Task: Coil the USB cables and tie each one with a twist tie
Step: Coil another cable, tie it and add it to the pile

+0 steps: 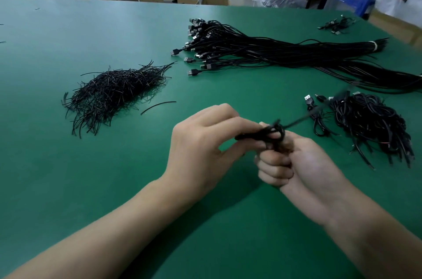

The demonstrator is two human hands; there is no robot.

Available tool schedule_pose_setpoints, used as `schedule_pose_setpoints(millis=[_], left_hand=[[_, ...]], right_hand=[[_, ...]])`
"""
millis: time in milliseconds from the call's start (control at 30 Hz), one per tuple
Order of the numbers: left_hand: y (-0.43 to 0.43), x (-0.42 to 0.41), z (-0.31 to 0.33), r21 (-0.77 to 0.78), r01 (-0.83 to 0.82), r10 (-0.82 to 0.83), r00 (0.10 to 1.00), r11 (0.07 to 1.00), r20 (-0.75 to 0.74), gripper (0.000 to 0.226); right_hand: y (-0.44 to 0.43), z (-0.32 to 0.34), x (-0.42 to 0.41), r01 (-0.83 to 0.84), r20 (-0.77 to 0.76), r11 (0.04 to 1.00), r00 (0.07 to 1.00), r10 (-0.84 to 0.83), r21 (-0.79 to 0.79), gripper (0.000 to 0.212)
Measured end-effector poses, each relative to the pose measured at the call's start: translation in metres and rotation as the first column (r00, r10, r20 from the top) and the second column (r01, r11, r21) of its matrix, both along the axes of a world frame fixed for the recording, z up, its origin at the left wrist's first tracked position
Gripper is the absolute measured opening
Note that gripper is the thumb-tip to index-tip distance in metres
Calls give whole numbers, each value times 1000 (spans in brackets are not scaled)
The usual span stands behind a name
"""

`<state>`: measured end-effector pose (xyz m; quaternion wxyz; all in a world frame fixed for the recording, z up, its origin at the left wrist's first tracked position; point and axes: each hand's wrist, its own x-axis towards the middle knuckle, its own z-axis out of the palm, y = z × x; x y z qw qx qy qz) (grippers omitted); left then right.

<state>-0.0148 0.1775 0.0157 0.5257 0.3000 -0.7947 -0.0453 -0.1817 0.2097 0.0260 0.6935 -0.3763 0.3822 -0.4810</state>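
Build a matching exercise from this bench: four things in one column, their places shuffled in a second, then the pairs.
Things
1. pile of twist ties
2. bundle of straight cables
3. heap of coiled cables
4. single coil

Places
A. gripped by the left hand and right hand
B. near right of the green table
C. left of centre
D. far side, towards the right, pale band at one end

Pairs: 1-C, 2-D, 3-B, 4-A
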Motion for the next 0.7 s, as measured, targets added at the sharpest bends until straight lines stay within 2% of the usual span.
schedule_pose_setpoints(millis=[67, 133, 200, 233, 267, 333, 400, 467, 500, 567, 633, 700], left_hand=[[-6, 5, -1, -203, -9, 31, 994, 979, 108, 6], [-12, 9, 0, -350, -1, 81, 973, 937, 214, 17], [-15, 10, 2, -394, 0, 113, 958, 919, 263, 24], [-14, 10, 3, -355, 5, 98, 958, 935, 271, 21], [-12, 9, 3, -257, 27, 44, 963, 966, 266, 15], [-5, 7, 2, 101, 86, -98, 987, 991, 125, 15], [0, 6, 3, 469, 129, -96, 991, 874, -92, 32], [-1, 4, 4, 711, 179, -83, 982, 680, -168, 52], [-2, 3, 4, 777, 198, -102, 980, 597, -172, 57], [-4, 2, 3, 845, 210, -121, 978, 492, -172, 56], [-4, 3, 1, 885, 223, -126, 974, 408, -187, 57], [-2, 4, 4, 910, 308, -186, 947, 279, -264, 55]], right_hand=[[0, 1, -2, -49, 80, 994, 996, 42, 95, 23], [0, 2, -4, -59, 61, 989, 997, 51, 134, 25], [0, 1, -5, -23, -9, 994, 1000, 25, 111, 26], [-1, 0, -5, 9, -62, 997, 998, -5, 74, 27], [-1, 0, -5, 48, -127, 999, 991, -45, 19, 29], [-3, 0, -4, 126, -256, 986, 955, -151, -111, 38], [-4, -1, -4, 142, -369, 945, 895, -250, -294, 42], [-2, -2, -4, 54, -515, 874, 789, -334, -483, 42], [-1, -4, -4, 2, -575, 837, 726, -378, -547, 42], [0, -5, -5, -53, -613, 767, 637, -467, -639, 39], [0, -5, -5, -60, -594, 719, 613, -521, -693, 37], [-1, -5, -5, -88, -604, 699, 587, -539, -710, 36]])
